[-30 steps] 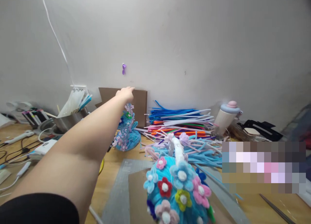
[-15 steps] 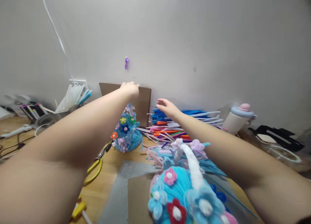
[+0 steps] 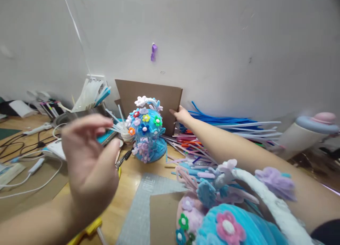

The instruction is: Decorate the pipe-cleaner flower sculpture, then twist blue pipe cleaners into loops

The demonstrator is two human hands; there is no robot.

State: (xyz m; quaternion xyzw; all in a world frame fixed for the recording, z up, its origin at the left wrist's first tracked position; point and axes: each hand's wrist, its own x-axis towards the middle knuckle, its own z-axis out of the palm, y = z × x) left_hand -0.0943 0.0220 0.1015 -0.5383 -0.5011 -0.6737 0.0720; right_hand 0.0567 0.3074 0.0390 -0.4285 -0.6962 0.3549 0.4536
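Note:
My left hand (image 3: 91,160) is raised in front at the left, slightly blurred, holding nothing, thumb apart from the bent fingers. At the back my right hand (image 3: 182,115) grips the right edge of a brown cardboard sheet (image 3: 164,96) standing by the wall. Before the cardboard stands a small blue fuzzy flower basket (image 3: 151,121) with a looped handle and colourful little flowers. Close to me at the lower right is a larger blue flower basket (image 3: 244,223) with a white handle; its lower part is cut off by the frame.
Many pipe cleaners (image 3: 225,121) are piled by the wall at right, beside a white bottle (image 3: 305,135). Yellow-handled scissors (image 3: 123,158), a grey cutting mat (image 3: 140,202) and a cardboard piece (image 3: 164,216) lie on the table. White cables (image 3: 37,165) run at left.
My left hand has drawn back from the cardboard's top toward me. My right hand has moved to the cardboard's right edge and taken hold of it. The view has shifted.

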